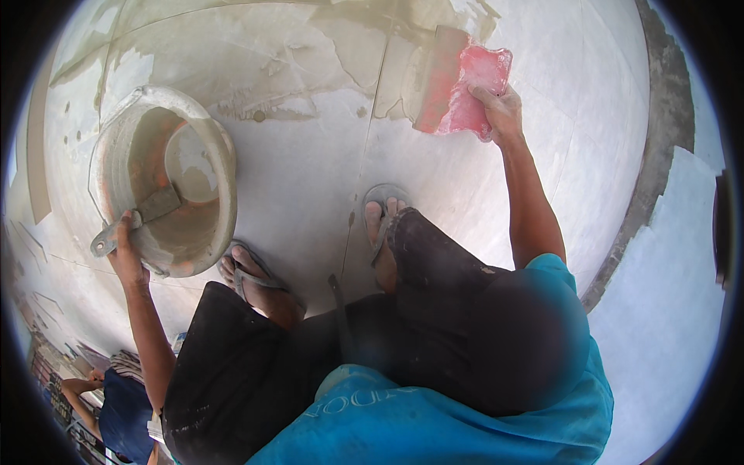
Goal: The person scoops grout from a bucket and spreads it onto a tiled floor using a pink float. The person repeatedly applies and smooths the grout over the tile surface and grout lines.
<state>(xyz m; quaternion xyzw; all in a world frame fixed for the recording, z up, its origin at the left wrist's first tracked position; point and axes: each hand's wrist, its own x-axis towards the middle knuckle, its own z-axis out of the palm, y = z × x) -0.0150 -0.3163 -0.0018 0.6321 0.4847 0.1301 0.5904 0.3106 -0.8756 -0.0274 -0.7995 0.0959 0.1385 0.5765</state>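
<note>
My right hand (504, 115) is closed on a pink plastic spreader (487, 68), its wide blade (440, 85) smeared with grey-brown paste. That blade rests against the pale tiled floor (310, 178), at the edge of a wet film of paste (325, 54). On the left, my left hand (128, 254) grips the handle of a putty knife (159, 204), whose flat blade reaches over the opening of a bucket (226, 167). Dried residue coats the bucket, and murky paste or water shows inside it. Part of the knife's handle is hidden by my fingers.
My sandalled feet (267, 283) are on the tiles between bucket and spreader, with the bucket close to my left foot. Thin joint lines (360, 174) cross the floor. A rough grey strip (670, 101) borders it at right. Another person (124, 407) is at lower left.
</note>
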